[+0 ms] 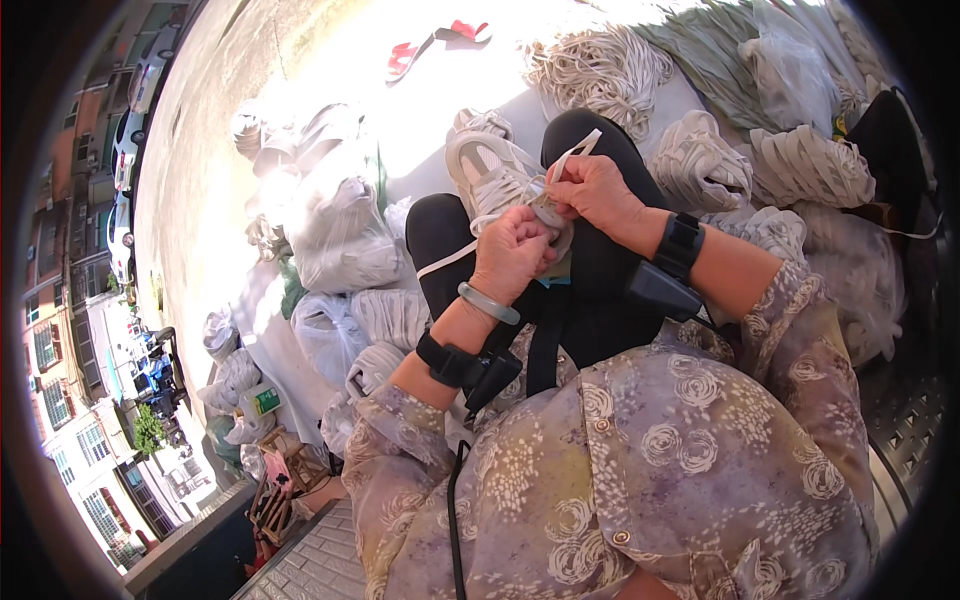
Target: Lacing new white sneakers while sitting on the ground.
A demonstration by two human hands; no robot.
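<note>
A white and grey sneaker rests between my black-clad knees, toe pointing away from me. My right hand pinches a white shoelace at the shoe's right side, with its free end sticking up past the fingers. Against the left side of the shoe opening, my left hand is closed with curled fingers. What it grips is hidden. Another stretch of lace hangs out left of that hand, across my left knee.
Bundled pale shoe parts and plastic bags lie to the left. At the far right sit a heap of cream laces and stacked shoe pieces. Red and black straps lie on the sunlit ground ahead. A small wooden chair stands lower left.
</note>
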